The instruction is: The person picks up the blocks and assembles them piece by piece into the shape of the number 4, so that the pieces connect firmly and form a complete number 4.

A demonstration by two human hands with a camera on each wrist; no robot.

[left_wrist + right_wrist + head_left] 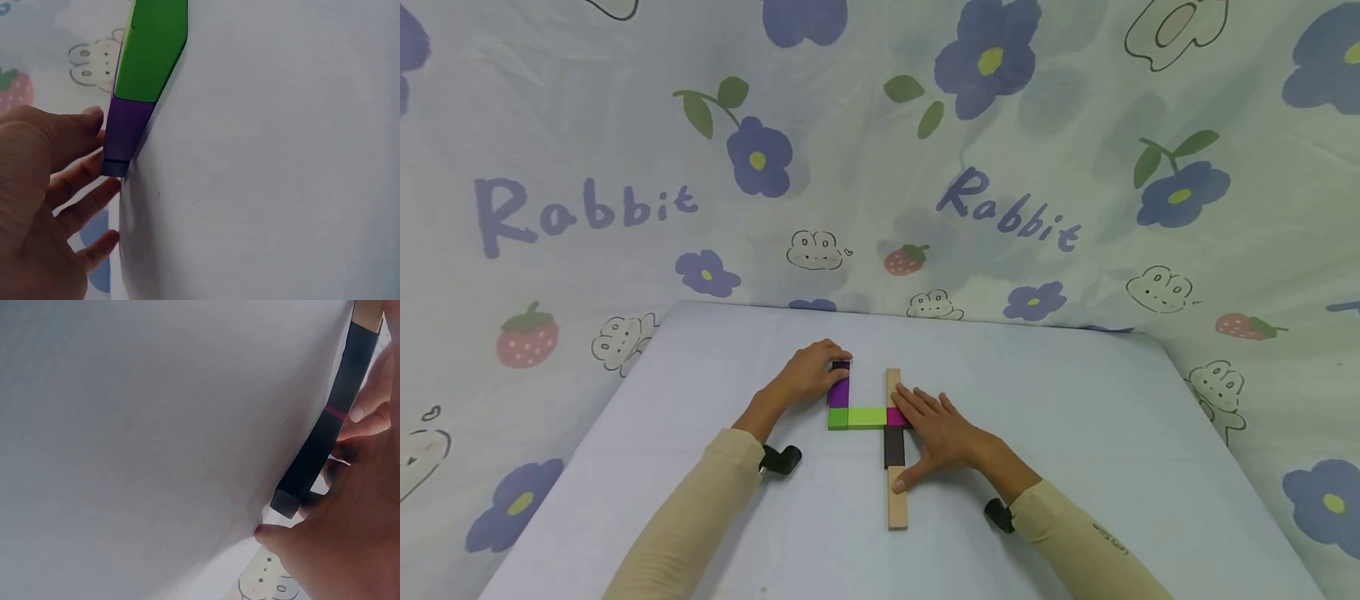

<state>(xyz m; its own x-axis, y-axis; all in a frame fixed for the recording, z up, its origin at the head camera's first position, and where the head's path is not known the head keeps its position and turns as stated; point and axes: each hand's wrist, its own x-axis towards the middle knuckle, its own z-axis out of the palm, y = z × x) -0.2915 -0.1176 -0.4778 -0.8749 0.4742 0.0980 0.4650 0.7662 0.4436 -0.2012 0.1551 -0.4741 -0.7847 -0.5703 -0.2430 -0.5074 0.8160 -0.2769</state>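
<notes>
Small rectangular blocks lie end to end in a shape like a 4. My left hand curls at the far end of the left column, its thumb and fingers around a dark purple block. Below that come a purple block and a green block, then a lime block running right to a magenta block. My right hand lies spread beside the right column. Its fingers touch the upper wooden block and cover part of the magenta one. Its thumb rests on the lower wooden block, below the black block.
A white cloth covers the table. Behind and at both sides hangs a patterned curtain with flowers, rabbits and strawberries. Dark wrist cameras stick out from both beige sleeves.
</notes>
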